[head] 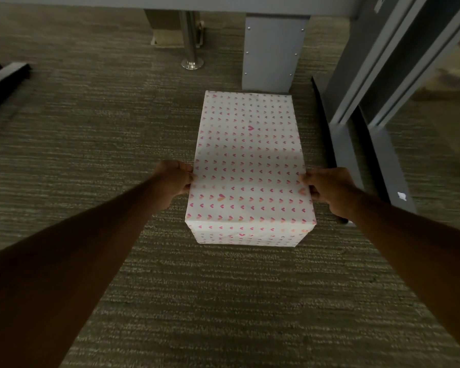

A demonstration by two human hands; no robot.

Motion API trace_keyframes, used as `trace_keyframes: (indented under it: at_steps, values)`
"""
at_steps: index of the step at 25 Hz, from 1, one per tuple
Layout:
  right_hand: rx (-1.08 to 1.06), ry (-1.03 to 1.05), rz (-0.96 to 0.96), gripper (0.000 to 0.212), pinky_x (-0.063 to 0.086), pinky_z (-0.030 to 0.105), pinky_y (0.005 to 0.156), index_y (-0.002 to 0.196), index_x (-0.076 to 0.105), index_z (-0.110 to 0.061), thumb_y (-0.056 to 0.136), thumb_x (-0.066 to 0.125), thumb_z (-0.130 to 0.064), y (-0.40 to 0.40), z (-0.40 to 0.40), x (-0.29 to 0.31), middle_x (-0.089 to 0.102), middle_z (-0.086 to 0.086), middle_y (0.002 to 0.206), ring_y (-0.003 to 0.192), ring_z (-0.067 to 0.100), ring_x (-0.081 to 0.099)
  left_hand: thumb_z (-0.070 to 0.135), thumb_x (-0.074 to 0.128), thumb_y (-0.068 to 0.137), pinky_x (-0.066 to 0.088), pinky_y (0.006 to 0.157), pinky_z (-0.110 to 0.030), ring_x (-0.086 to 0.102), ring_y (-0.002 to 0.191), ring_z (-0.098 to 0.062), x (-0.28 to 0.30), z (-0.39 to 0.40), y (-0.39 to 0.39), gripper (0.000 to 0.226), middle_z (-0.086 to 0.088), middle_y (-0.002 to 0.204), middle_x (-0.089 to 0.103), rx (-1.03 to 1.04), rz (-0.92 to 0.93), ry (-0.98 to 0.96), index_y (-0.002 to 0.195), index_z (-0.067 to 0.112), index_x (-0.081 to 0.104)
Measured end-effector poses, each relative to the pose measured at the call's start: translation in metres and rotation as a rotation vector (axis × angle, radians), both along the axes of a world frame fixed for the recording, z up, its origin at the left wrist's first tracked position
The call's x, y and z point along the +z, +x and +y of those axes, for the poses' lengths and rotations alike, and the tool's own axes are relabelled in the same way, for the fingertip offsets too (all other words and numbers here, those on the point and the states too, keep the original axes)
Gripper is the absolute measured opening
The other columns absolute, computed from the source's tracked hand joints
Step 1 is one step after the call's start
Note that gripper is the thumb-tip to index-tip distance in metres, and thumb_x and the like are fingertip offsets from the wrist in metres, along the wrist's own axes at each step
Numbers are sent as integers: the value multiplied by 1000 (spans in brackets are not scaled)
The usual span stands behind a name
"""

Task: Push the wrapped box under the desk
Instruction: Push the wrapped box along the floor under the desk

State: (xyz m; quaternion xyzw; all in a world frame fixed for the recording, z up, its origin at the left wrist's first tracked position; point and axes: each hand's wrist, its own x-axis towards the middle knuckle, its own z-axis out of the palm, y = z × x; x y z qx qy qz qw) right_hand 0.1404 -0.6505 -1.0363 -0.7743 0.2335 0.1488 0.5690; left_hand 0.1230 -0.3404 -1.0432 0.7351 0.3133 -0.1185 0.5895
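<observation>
A ribbed grey-brown carpet covers the floor. At the far middle a chrome post stands on a round foot, with a brown cardboard piece just behind it. Dark flat shapes lie at the far left edge. On the right a grey framed panel slants upward, a dark strip along its base, and a small white scrap lies near its foot.

Matt heart-printed paper wraps the box; ribbed carpet; polished metal pole.
</observation>
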Motion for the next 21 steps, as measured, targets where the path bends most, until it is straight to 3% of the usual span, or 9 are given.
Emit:
trace_keyframes:
  at_steps: [2, 6, 8, 10, 12, 15, 18, 21]
  values:
    - [5, -8, 2, 5, 58, 35, 74, 85, 67, -13, 87, 71, -10, 0, -1, -1, 70, 17, 119, 93, 27, 70, -7, 55, 90, 57, 88, -41, 67, 103, -29, 1, 2, -2, 15, -17, 112, 68, -15, 9, -21, 91, 5, 65]
    - [42, -37, -11, 3, 59, 36, 73, 88, 69, -13, 88, 70, -16, -3, -3, -1, 72, 17, 113, 84, 22, 72, 0, 62, 88, 58, 82, -37, 68, 101, -29, 6, 4, 0, 9, -18, 112, 68, -70, 28, 36, 95, 5, 65]
    - [125, -204, -71, 15, 61, 41, 79, 90, 70, -14, 89, 69, -28, -2, -4, 0, 75, 14, 103, 85, 23, 73, 13, 68, 85, 59, 75, -37, 67, 97, -28, 11, 0, 1, 20, -13, 107, 68, -168, 0, 247, 103, 7, 64]
    - [273, -449, -198, 37, 60, 41, 79, 105, 68, -12, 88, 65, -44, 0, -2, 6, 74, 9, 98, 87, 23, 73, 33, 71, 81, 55, 74, -36, 62, 104, -28, 14, -7, 1, 50, -6, 114, 62, -305, -126, 612, 123, 12, 55]
    - [398, -609, -358, 62, 56, 46, 91, 131, 56, -11, 86, 61, -53, 2, 4, 9, 69, 11, 118, 105, 28, 68, 47, 70, 77, 49, 91, -46, 51, 124, -34, 16, -16, 2, 76, -12, 137, 52, -456, -320, 901, 140, 16, 41]
    - [477, -899, -612, 83, 37, 48, 108, 144, 40, -7, 83, 59, -59, 9, 13, 9, 50, 18, 146, 135, 39, 45, 62, 61, 75, 33, 110, -53, 34, 140, -37, 21, -29, 9, 95, -17, 155, 34, -608, -460, 1113, 150, 15, 26]
    - [523, -1058, -626, 100, 12, 46, 119, 156, 17, -7, 83, 43, -70, 15, 21, 13, 21, 18, 164, 152, 35, 17, 71, 51, 74, 15, 117, -50, 18, 148, -38, 29, -39, 14, 103, -19, 162, 16, -666, -547, 1230, 154, 15, 16]
    - [530, -1131, -672, 106, 2, 45, 121, 157, 6, -8, 81, 34, -76, 20, 28, 18, 10, 17, 167, 154, 32, 6, 73, 47, 77, 0, 118, -45, 2, 151, -34, 36, -44, 19, 108, -18, 165, 2, -687, -605, 1259, 155, 13, 5]
